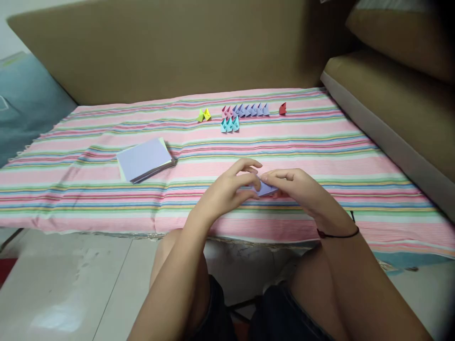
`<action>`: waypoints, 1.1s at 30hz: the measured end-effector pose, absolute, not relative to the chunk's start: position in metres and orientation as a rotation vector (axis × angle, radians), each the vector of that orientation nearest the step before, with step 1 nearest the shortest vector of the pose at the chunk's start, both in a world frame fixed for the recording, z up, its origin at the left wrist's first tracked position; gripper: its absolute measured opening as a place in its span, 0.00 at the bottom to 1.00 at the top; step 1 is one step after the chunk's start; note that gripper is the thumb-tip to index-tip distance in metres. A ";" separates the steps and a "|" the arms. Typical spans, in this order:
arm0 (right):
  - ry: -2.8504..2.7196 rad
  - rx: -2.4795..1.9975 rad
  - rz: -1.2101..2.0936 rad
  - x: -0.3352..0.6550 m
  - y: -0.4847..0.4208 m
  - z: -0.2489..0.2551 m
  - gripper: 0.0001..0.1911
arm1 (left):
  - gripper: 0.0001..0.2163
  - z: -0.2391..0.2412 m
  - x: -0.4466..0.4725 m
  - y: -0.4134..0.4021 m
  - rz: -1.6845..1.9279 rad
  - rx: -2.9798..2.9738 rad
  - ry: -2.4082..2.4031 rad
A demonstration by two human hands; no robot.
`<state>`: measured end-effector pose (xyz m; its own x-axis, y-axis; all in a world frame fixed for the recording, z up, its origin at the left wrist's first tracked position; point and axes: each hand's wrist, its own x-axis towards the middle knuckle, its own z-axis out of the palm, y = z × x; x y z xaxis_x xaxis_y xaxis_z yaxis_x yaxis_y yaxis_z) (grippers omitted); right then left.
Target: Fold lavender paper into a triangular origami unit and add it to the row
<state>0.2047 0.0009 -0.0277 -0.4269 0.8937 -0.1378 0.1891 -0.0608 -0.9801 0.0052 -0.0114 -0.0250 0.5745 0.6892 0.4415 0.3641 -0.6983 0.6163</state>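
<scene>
Both hands [228, 187] pinch purple paper [266, 189] inside the striped cloth's [199, 163] front edge, well apart from the paper stack [144, 159].

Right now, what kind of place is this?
It looks like a living room in somebody's home, though I can't be sure: there's a sofa-like brown backrest, a thick brown cushion on the right, and a tiled floor.

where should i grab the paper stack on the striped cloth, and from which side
The paper stack is probably best pinched at its right corner, the left hand coming from the right. It lies flat on the striped cloth, but the layered edge there shows thickness to grip, and that corner points toward the hand.
</scene>
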 end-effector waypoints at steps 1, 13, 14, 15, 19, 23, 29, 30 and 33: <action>-1.633 -1.146 1.490 0.204 0.001 -0.027 0.18 | 0.04 -0.026 0.006 -0.012 0.931 2.383 0.850; -1.449 -0.850 1.611 0.211 0.001 -0.025 0.17 | 0.02 -0.024 0.023 -0.015 1.342 2.075 0.968; -1.431 -0.855 1.603 0.210 0.001 -0.025 0.18 | 0.03 -0.023 0.024 -0.016 1.351 1.962 0.972; -1.409 -0.864 1.587 0.209 0.001 -0.026 0.19 | 0.04 -0.023 0.025 -0.016 1.346 1.857 0.972; -1.343 -0.906 1.508 0.203 0.002 -0.029 0.17 | 0.06 -0.023 0.028 -0.014 1.277 1.564 0.945; -1.356 -0.924 1.432 0.201 0.003 -0.030 0.18 | 0.07 -0.027 0.026 -0.010 1.256 1.399 0.911; -1.411 -0.817 1.378 0.201 0.003 -0.030 0.15 | 0.06 -0.026 0.025 -0.011 1.140 1.363 0.872; -1.415 -0.821 1.375 0.201 0.003 -0.030 0.14 | 0.07 -0.025 0.025 -0.012 1.142 1.355 0.868; -1.365 -0.851 1.372 0.199 0.003 -0.030 0.15 | 0.07 -0.026 0.029 -0.012 1.210 1.281 0.840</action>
